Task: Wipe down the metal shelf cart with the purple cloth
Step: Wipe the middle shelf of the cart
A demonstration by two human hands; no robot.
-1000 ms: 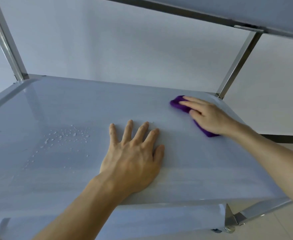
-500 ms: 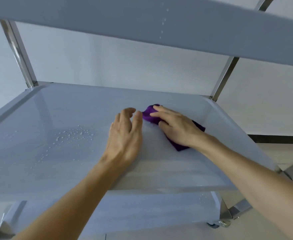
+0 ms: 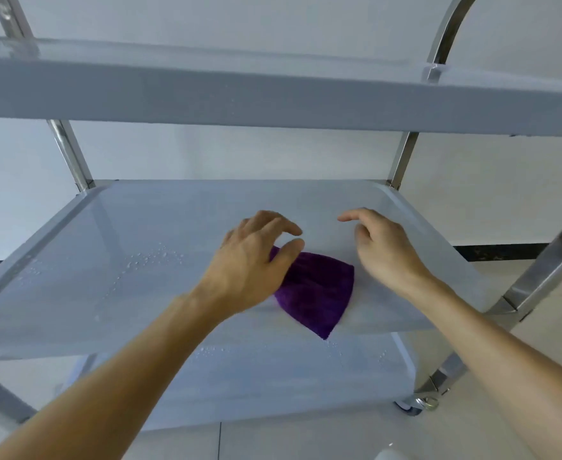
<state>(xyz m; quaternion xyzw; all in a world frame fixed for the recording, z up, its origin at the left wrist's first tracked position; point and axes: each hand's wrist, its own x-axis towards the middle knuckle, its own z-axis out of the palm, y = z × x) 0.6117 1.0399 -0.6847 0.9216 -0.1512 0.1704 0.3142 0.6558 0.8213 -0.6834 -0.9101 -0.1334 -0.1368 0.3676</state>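
The purple cloth (image 3: 316, 290) lay flat on the cart's middle shelf (image 3: 140, 220). The left hand (image 3: 253, 260) touched its edge; I could not tell if it gripped. The right hand (image 3: 382, 250) hung loose and empty nearby. Water drops (image 3: 150, 260) dotted the left side, so wiping was probably left.

We record the middle shelf (image 3: 186, 224) carrying a purple cloth (image 3: 319, 293), flat, just nearside of the left fingers (image 3: 273, 222); water droplets (image 3: 147, 260) lie to their left.
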